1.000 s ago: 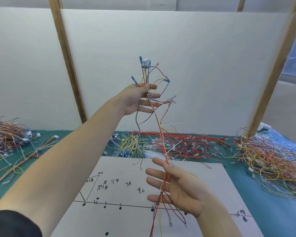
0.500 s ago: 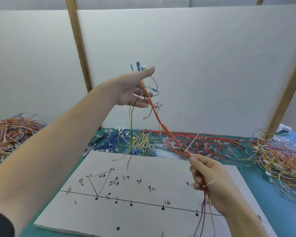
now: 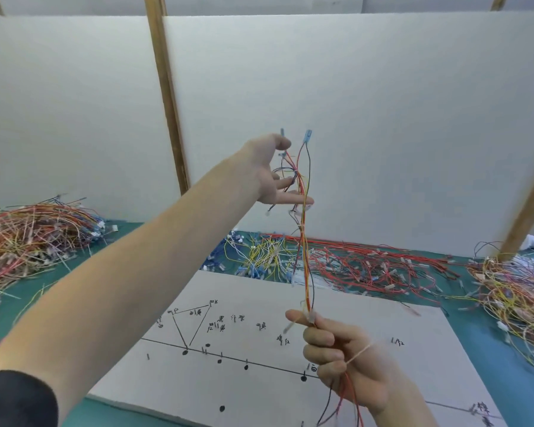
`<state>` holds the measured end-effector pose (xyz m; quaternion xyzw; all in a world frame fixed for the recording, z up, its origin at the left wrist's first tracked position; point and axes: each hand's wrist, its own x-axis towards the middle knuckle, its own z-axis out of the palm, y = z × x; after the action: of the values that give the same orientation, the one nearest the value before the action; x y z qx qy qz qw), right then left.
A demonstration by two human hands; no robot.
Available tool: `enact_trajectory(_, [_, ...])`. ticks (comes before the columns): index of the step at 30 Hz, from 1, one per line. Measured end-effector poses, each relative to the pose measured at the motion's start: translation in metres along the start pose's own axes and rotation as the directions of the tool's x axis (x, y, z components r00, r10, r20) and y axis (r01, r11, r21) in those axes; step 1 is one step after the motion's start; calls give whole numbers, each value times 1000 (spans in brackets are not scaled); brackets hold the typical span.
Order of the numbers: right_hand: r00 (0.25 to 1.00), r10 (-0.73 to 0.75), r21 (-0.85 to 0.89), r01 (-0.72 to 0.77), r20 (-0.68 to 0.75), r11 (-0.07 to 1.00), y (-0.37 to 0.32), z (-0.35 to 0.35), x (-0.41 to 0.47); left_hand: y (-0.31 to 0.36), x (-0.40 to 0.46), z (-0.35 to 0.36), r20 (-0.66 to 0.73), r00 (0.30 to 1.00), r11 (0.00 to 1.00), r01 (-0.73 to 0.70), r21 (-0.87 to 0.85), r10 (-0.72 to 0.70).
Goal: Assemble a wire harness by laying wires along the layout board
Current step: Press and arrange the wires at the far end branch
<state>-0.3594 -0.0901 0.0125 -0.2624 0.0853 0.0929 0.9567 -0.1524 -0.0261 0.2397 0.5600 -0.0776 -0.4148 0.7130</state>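
Observation:
A bundle of red, orange, yellow and black wires (image 3: pixel 305 241) stands nearly upright in the air above the white layout board (image 3: pixel 259 380). My right hand (image 3: pixel 342 355) grips its lower part in a fist, and loose ends trail out below the fist. My left hand (image 3: pixel 273 174) is raised at the bundle's top with fingers spread among the branching ends, some tipped with blue connectors. The board lies flat on the table and bears a black line, dots and handwritten marks.
Heaps of loose wires lie on the green table (image 3: pixel 487 349): a mixed pile at left (image 3: pixel 34 235), blue and yellow ones at centre back (image 3: pixel 259 254), red ones behind the board (image 3: pixel 383 269), a mixed pile at right (image 3: pixel 518 294). White partition panels with wooden posts (image 3: pixel 167 97) stand behind.
My right hand went from open around the wires to gripping them, then shifted left, bringing the bundle from slanted to nearly upright. My left hand's fingers spread among the top ends.

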Motion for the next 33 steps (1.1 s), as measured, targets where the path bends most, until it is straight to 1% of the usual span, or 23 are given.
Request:
enact_trajectory(2, [993, -59, -182, 39, -106, 982, 2, 4, -2, -7, 8, -6, 20, 999, 999, 46, 1, -46])
enact_trajectory(3, [980, -116, -305, 62, -164, 950, 3, 7, -3, -10, 11, -10, 32, 998, 998, 61, -5, -61])
enact_trajectory(5, [933, -256, -521, 91, -253, 849, 8, 14, -5, -16, 16, -16, 75, 994, 997, 77, -3, -77])
enact_trajectory(6, [903, -329, -594, 108, -277, 797, 11, 18, -6, -19, 19, -19, 98, 992, 997, 76, -1, -75])
enact_trajectory(8, [827, -474, -696, 148, -303, 702, 17, 24, -8, -22, 23, -25, 139, 989, 999, 50, -6, -48])
enact_trajectory(10, [740, -588, -751, 173, -327, 637, 24, 31, -9, -26, 27, -32, 198, 980, 999, 29, 27, -33])
enact_trajectory(11, [716, -616, -761, 187, -327, 621, 28, 36, -10, -27, 30, -35, 210, 977, 998, 13, 69, -27])
enact_trajectory(12, [714, -625, -764, 198, -317, 614, 32, 43, -10, -29, 33, -38, 196, 980, 994, -8, 110, -14])
enact_trajectory(14, [752, -602, -768, 210, -268, 605, 42, 57, -9, -31, 41, -44, 116, 993, 985, -52, 167, 33])
enact_trajectory(16, [816, -538, -769, 201, -210, 606, 52, 70, -5, -30, 50, -55, 58, 995, 978, -91, 186, 81])
enact_trajectory(19, [907, -383, -749, 129, -175, 649, 72, 86, 7, -27, 56, -74, 47, 993, 968, -117, 224, 109])
enact_trajectory(21, [941, -288, -720, 77, -175, 690, 92, 94, 19, -28, 58, -90, 19, 995, 956, -102, 275, 101])
enact_trajectory(23, [953, -240, -677, 53, -185, 734, 115, 98, 34, -33, 60, -108, -7, 997, 950, -68, 305, 74])
enact_trajectory(25, [959, -219, -669, 45, -178, 742, 140, 100, 51, -41, 63, -131, -31, 999, 954, -32, 297, 43])
enact_trajectory(27, [964, -233, -714, 73, -129, 696, 162, 101, 65, -49, 67, -151, -50, 998, 965, -18, 262, 32])
enact_trajectory(29, [960, -265, -788, 91, -94, 609, 176, 98, 72, -54, 72, -170, -74, 996, 979, -31, 201, 46])
enact_trajectory(30, [960, -266, -789, 92, -92, 608, 179, 96, 75, -55, 75, -177, -85, 994, 983, -50, 177, 66])
enact_trajectory(33, [946, -280, -796, 43, -161, 603, 181, 94, 84, -57, 84, -195, -116, 983, 980, -125, 158, 144])
